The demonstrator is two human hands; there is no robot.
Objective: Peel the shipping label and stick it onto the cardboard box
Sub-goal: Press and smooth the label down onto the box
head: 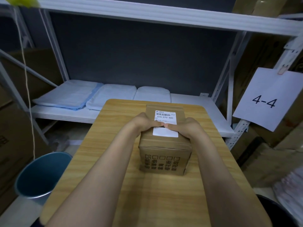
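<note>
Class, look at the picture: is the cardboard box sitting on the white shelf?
No, the cardboard box stands on the wooden table, in front of the shelf.

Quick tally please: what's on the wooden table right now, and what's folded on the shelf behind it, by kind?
Cardboard box on the table: 1
Shipping label on the box top, under both hands: 1
Hands, left hand and right hand: 2
Folded pale cloths on the shelf: 3
Total: 7
</note>
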